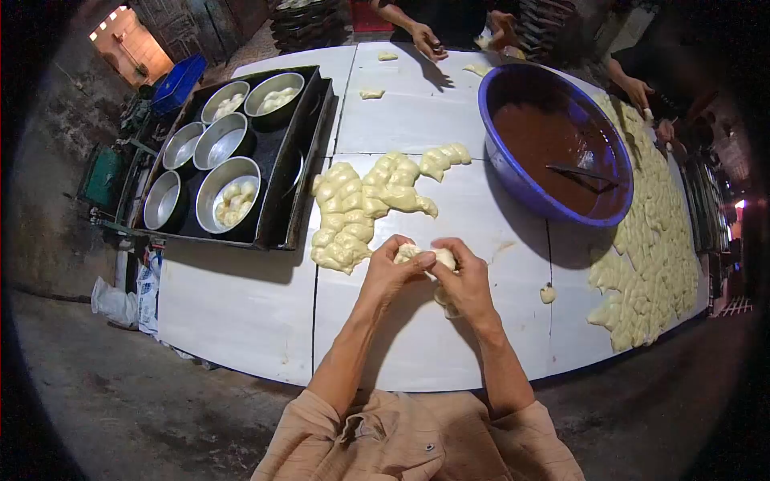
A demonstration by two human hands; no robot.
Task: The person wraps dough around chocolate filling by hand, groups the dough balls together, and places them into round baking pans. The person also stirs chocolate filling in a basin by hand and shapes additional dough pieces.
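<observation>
Between my two hands is a pale piece of dough point(443, 258), held just above the white table. My left hand point(393, 268) is closed on its left side, thumb on top. On its right side my right hand point(465, 276) grips with bent fingers and thumb. A small dough lump point(446, 301) shows beneath the right hand, partly hidden by it. Just beyond my left hand lies a sheet of scored, bumpy dough point(345, 208), with a smaller strip point(445, 159) at its far right end.
A black tray point(269, 216) at left holds several round metal pans point(220, 140), some with dough balls. A blue basin point(501, 152) of brown filling stands right of centre, beside a large dough sheet point(650, 264). Across the table are other people's hands point(427, 42).
</observation>
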